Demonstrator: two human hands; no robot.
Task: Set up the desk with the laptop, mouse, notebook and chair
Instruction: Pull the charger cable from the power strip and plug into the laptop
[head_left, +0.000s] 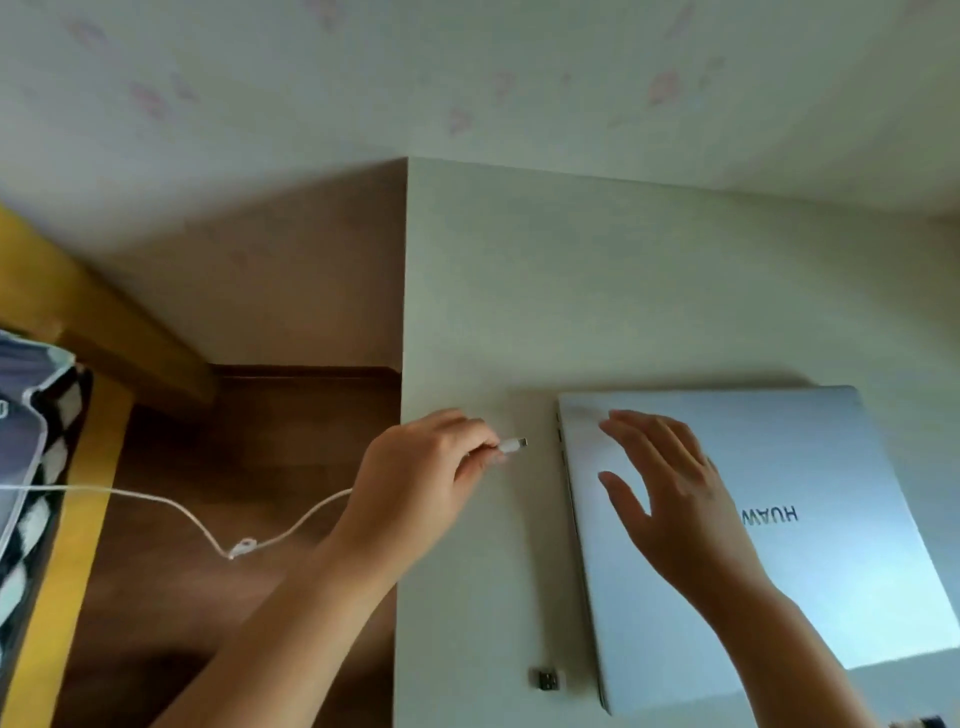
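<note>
White desk (519, 312) carries the closed laptop (831, 571); my right hand (670, 499) rests flat on it, my left hand (415, 478) pinches the cable plug (513, 445) beside its left edge.

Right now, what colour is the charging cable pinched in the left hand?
White, plainest in the head view: thin charging cable, left hand.

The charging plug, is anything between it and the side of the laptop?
No. The left hand pinches the white plug, tip aimed at the closed laptop edge. Only bare desk lies between. The right hand rests on the lid.

Laptop (810, 519) logo perhaps hand-hidden
</note>
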